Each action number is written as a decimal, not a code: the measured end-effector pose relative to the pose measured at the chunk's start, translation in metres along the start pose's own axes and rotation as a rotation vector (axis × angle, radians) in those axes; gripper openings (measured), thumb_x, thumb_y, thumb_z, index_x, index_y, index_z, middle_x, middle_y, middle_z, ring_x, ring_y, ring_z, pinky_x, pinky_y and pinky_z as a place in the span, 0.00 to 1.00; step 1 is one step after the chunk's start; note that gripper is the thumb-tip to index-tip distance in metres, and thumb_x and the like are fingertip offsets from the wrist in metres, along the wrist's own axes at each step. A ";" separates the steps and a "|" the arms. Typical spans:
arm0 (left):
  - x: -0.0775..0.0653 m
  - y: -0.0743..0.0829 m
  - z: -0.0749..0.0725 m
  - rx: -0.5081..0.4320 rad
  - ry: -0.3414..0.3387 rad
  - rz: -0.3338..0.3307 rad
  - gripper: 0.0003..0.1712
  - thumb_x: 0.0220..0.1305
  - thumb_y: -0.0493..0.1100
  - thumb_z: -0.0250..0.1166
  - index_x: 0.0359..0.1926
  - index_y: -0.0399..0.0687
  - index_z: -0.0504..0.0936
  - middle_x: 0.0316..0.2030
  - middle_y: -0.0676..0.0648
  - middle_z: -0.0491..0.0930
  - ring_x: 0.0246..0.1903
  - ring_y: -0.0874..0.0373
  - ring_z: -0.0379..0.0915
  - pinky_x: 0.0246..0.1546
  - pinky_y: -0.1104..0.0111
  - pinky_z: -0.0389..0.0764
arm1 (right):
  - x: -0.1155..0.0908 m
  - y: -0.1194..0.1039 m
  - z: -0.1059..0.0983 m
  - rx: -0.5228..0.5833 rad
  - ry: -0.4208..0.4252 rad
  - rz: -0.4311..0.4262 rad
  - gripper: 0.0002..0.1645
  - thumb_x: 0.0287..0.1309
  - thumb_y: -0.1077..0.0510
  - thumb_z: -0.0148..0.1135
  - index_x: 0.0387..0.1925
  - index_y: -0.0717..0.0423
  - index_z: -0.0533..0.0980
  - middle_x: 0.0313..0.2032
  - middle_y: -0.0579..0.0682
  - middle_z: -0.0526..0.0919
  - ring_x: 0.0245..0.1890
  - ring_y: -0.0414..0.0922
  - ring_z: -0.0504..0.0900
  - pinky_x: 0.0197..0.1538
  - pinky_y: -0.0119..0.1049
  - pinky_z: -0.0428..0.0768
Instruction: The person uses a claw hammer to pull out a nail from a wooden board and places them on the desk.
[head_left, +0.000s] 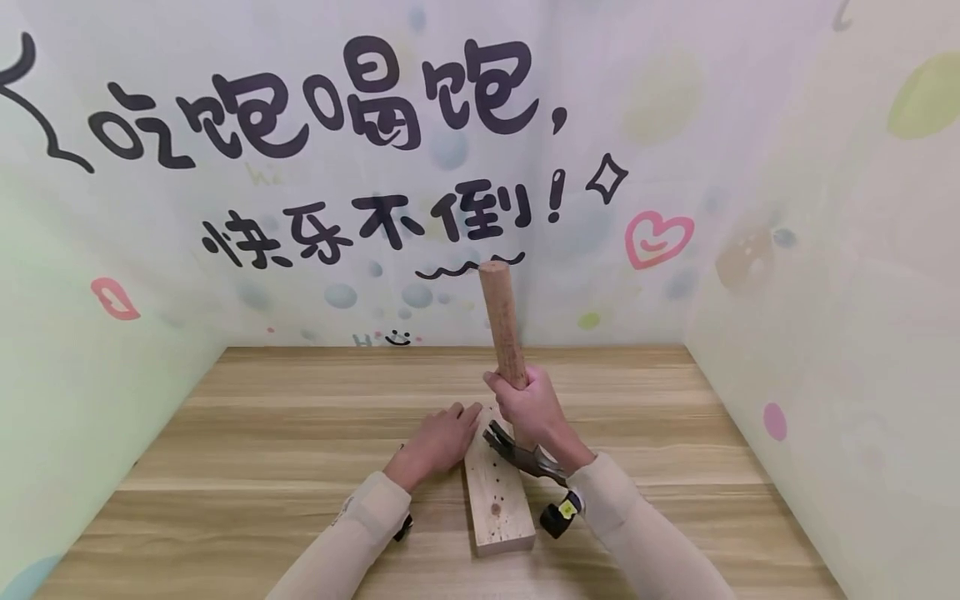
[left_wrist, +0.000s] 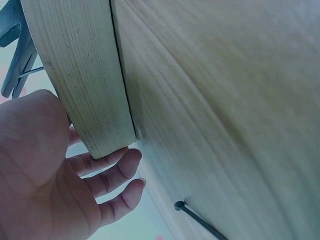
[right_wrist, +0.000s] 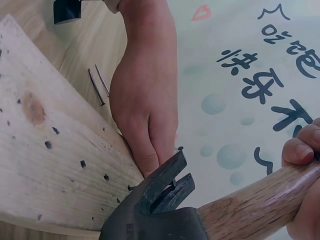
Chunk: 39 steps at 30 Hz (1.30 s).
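A pale wooden block, dotted with dark holes, lies lengthwise on the table. Along its left side near the far end, my left hand holds it, with fingers bent around the end in the left wrist view. My right hand grips the wooden handle of a claw hammer, which stands nearly upright over the block's right side. In the right wrist view the hammer's claw sits at the block's far part, with a nail at its slot. How firmly the claw grips that nail cannot be told.
Two loose nails lie on the wood-grain table left of the block. A patterned backdrop with large lettering rises behind the table, and side walls flank it. Black wrist-worn gear hangs under the right sleeve.
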<state>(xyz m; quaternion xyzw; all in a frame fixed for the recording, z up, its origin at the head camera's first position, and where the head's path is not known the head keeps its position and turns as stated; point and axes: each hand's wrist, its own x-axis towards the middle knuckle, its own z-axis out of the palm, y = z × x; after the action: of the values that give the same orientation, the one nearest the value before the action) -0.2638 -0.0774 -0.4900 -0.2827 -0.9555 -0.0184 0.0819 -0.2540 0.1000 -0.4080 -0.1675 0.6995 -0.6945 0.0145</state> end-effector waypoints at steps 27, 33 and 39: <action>-0.001 0.000 -0.001 -0.041 0.007 -0.031 0.24 0.79 0.48 0.46 0.67 0.42 0.71 0.47 0.39 0.80 0.38 0.48 0.82 0.36 0.55 0.82 | -0.009 -0.009 -0.018 0.124 0.034 -0.128 0.21 0.67 0.59 0.59 0.24 0.71 0.67 0.11 0.47 0.67 0.11 0.40 0.63 0.16 0.30 0.62; -0.002 0.000 -0.003 -0.098 -0.011 -0.084 0.25 0.79 0.51 0.44 0.68 0.46 0.70 0.53 0.39 0.78 0.52 0.44 0.77 0.49 0.48 0.78 | -0.010 -0.015 -0.019 0.106 0.022 -0.177 0.20 0.67 0.61 0.58 0.24 0.72 0.66 0.12 0.48 0.67 0.11 0.41 0.63 0.16 0.32 0.63; -0.001 0.000 -0.007 -0.138 0.043 -0.110 0.24 0.77 0.50 0.49 0.67 0.48 0.73 0.57 0.41 0.76 0.58 0.45 0.71 0.55 0.46 0.73 | -0.010 -0.021 -0.020 0.074 0.029 -0.218 0.20 0.67 0.62 0.57 0.22 0.71 0.67 0.11 0.47 0.68 0.11 0.41 0.65 0.16 0.32 0.65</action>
<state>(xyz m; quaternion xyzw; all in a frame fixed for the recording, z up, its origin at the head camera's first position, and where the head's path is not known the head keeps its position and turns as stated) -0.2619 -0.0782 -0.4830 -0.2341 -0.9642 -0.0947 0.0815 -0.2449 0.1219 -0.3886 -0.2322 0.6513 -0.7195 -0.0652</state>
